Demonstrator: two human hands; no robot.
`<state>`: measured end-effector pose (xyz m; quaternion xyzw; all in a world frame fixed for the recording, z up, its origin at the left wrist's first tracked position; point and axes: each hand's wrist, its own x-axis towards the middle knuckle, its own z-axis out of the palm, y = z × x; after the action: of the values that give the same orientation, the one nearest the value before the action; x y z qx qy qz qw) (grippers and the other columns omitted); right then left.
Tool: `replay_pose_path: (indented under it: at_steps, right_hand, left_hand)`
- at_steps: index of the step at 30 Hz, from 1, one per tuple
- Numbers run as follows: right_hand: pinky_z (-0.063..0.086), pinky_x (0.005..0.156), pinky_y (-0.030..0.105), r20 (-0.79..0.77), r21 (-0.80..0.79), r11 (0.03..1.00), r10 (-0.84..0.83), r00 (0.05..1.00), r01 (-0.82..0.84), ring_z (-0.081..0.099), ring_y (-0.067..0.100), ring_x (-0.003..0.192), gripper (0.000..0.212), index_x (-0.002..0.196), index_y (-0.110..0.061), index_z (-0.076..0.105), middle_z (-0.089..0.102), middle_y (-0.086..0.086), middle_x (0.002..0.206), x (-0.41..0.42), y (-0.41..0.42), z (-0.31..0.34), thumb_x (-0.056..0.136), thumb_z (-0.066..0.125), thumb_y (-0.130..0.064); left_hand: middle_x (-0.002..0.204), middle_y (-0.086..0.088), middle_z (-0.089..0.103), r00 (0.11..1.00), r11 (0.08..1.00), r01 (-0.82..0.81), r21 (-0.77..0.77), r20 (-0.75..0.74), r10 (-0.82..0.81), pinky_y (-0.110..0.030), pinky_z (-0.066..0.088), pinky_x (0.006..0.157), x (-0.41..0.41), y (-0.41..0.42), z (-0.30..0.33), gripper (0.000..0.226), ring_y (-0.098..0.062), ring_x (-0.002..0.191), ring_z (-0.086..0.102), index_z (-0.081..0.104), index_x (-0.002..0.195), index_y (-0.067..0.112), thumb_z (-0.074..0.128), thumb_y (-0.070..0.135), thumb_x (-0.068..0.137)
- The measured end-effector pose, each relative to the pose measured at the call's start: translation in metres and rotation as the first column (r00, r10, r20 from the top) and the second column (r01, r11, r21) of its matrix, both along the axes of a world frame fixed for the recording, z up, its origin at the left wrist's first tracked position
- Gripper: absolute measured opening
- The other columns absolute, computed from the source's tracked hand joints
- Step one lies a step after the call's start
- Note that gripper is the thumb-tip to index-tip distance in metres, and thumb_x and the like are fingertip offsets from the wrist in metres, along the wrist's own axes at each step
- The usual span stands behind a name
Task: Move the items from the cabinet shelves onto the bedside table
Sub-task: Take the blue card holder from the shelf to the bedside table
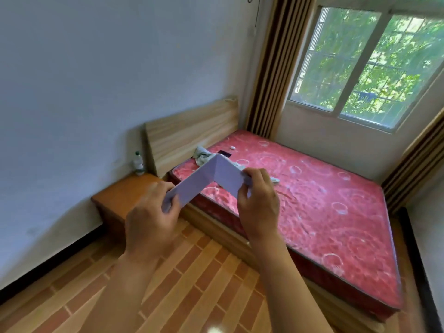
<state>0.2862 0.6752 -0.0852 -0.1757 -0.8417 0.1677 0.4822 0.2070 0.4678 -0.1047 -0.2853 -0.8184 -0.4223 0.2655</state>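
A pale lavender folded sheet of paper or card [211, 176], bent into an upside-down V, is held up in front of me. My left hand [151, 219] pinches its lower left end and my right hand [259, 203] pinches its right end. Behind my left hand stands the orange-brown bedside table [120, 195], against the wall by the bed's head. A clear plastic bottle with a green cap [138, 163] stands at the table's far corner. The cabinet is not in view.
A bed with a red patterned mattress [324, 200] and a light wooden headboard [189, 133] fills the right side. A crumpled cloth [201, 155], a dark flat object [224, 153] and a small white item [232, 147] lie near the headboard. Tiled floor [187, 284] lies below.
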Motion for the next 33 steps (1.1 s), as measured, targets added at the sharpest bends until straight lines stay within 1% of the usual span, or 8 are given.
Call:
replay_pose_path:
  at_steps: [3, 6, 11, 16, 23, 27, 30, 33]
  right_hand:
    - [0.052, 0.062, 0.037, 0.021, -0.037, 0.998, 0.059, 0.998, -0.058, 0.065, 0.026, 0.091, 0.031, 0.112, -0.011, 0.065, 0.065, 0.001, 0.107, -0.048, 0.015, -0.013, 0.086, 0.067, 0.005]
    - [0.046, 0.061, 0.034, 0.070, -0.077, 0.993, 0.096, 0.993, -0.091, 0.063, 0.024, 0.087, 0.026, 0.108, -0.012, 0.066, 0.064, -0.001, 0.104, -0.092, 0.030, -0.030, 0.087, 0.066, 0.003]
    - [0.043, 0.061, 0.036, 0.194, -0.156, 0.973, 0.199, 0.961, -0.170, 0.063, 0.029, 0.087, 0.026, 0.108, -0.011, 0.068, 0.064, 0.002, 0.103, -0.150, 0.046, -0.067, 0.086, 0.066, 0.002]
    - [0.047, 0.059, 0.038, 0.254, -0.173, 0.954, 0.283, 0.925, -0.244, 0.064, 0.032, 0.089, 0.030, 0.109, -0.010, 0.068, 0.063, 0.005, 0.102, -0.197, 0.041, -0.089, 0.083, 0.065, 0.004]
    - [0.041, 0.058, 0.034, 0.318, -0.173, 0.941, 0.334, 0.887, -0.292, 0.063, 0.032, 0.094, 0.038, 0.116, -0.009, 0.069, 0.061, 0.005, 0.106, -0.262, 0.017, -0.101, 0.081, 0.066, 0.008]
    - [0.040, 0.063, 0.032, 0.353, -0.170, 0.942, 0.334, 0.874, -0.291, 0.062, 0.029, 0.098, 0.038, 0.121, -0.008, 0.069, 0.061, 0.005, 0.109, -0.304, -0.001, -0.104, 0.085, 0.066, 0.005]
    - [0.045, 0.064, 0.034, 0.370, -0.171, 0.944, 0.327, 0.870, -0.282, 0.060, 0.027, 0.101, 0.038, 0.123, -0.010, 0.067, 0.061, 0.003, 0.112, -0.343, -0.018, -0.105, 0.087, 0.065, 0.002]
    - [0.049, 0.068, 0.037, 0.388, -0.183, 0.947, 0.317, 0.865, -0.264, 0.060, 0.026, 0.102, 0.037, 0.124, -0.010, 0.066, 0.060, 0.002, 0.115, -0.385, -0.040, -0.106, 0.089, 0.063, 0.001]
  left_hand:
    - [0.097, 0.004, 0.064, 0.997, 0.997, -0.051, -0.056, 0.053, 0.054, -0.006, 0.031, 0.060, -0.039, 0.008, -0.010, 0.024, -0.006, 0.079, 0.049, 0.065, 0.109, 0.020, 0.052, 0.038, 0.100]
    - [0.095, 0.004, 0.064, 0.986, 0.981, -0.144, -0.132, 0.063, 0.153, -0.007, 0.028, 0.060, -0.072, 0.017, -0.021, 0.009, -0.008, 0.075, 0.048, 0.065, 0.108, 0.020, 0.067, 0.023, 0.099]
    - [0.105, 0.005, 0.068, 0.973, 0.955, -0.156, -0.254, 0.124, 0.192, -0.028, 0.042, 0.065, -0.116, 0.026, -0.044, 0.024, -0.018, 0.083, 0.062, 0.066, 0.114, 0.021, 0.070, 0.009, 0.093]
    - [0.106, 0.005, 0.069, 0.950, 0.923, -0.220, -0.315, 0.147, 0.277, -0.029, 0.043, 0.065, -0.148, 0.020, -0.060, 0.031, -0.025, 0.086, 0.066, 0.067, 0.115, 0.021, 0.070, 0.006, 0.089]
    - [0.103, 0.004, 0.067, 0.908, 0.894, -0.313, -0.320, 0.176, 0.381, -0.035, 0.052, 0.062, -0.202, 0.001, -0.072, 0.034, -0.029, 0.084, 0.065, 0.067, 0.111, 0.023, 0.070, 0.005, 0.083]
    - [0.101, 0.004, 0.068, 0.910, 0.897, -0.316, -0.310, 0.170, 0.379, -0.031, 0.045, 0.061, -0.244, -0.015, -0.083, 0.031, -0.028, 0.082, 0.065, 0.067, 0.111, 0.022, 0.071, 0.005, 0.084]
    - [0.099, 0.004, 0.069, 0.912, 0.903, -0.318, -0.288, 0.166, 0.374, -0.029, 0.041, 0.063, -0.284, -0.030, -0.090, 0.032, -0.027, 0.082, 0.066, 0.068, 0.110, 0.020, 0.073, 0.003, 0.083]
    - [0.101, 0.004, 0.070, 0.916, 0.915, -0.302, -0.266, 0.185, 0.356, -0.031, 0.049, 0.063, -0.331, -0.050, -0.094, 0.032, -0.027, 0.084, 0.068, 0.067, 0.111, 0.020, 0.072, 0.004, 0.085]
